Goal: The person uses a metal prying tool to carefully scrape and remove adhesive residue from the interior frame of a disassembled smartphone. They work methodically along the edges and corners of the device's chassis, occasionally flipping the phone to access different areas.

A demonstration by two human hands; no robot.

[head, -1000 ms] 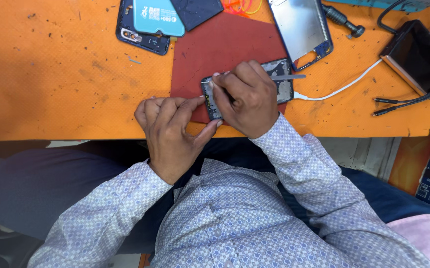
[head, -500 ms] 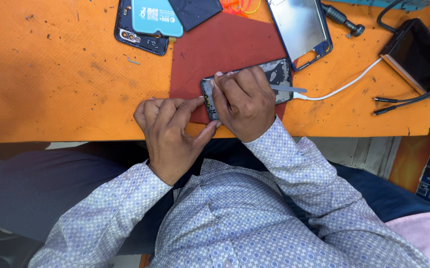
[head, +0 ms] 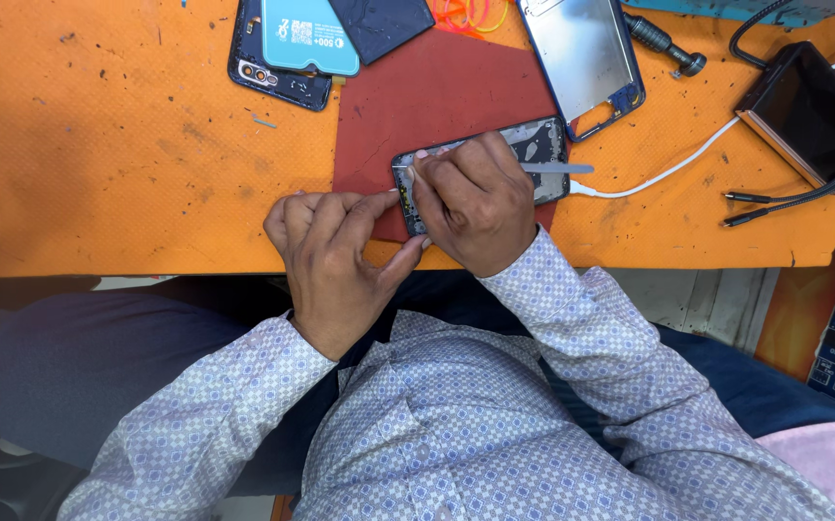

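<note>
Nearest, checked shirt sleeves and dark trousers, both forearms reaching forward to the worktop's front edge. Left hand (head: 335, 256) curled, fingertips pinching and steadying the near end of the opened phone (head: 533, 145); right hand (head: 475, 198) closed in a pen grip round a slim metal tool (head: 557, 168), its flat end jutting out to the right, its working tip hidden under the fingers. Phone lying flat on a dark red mat (head: 437, 96), back off, innards exposed.

Likely light and rigid, yet fragile inside: thin ribbon cables and small parts, easily torn or scratched. Best gripped by the frame edges, never by the bare board.

Beyond, a scuffed, speckled orange worktop (head: 99, 145). Farther back, a dark blue phone back (head: 277, 77) under a teal card (head: 311, 39), a silvery rear cover (head: 581, 58), a screwdriver (head: 663, 43), orange rubber bands (head: 470, 13). Off right, a white cable (head: 658, 174) meeting the phone, and a dark boxy device (head: 808, 111) with black leads. Room otherwise out of sight.
</note>
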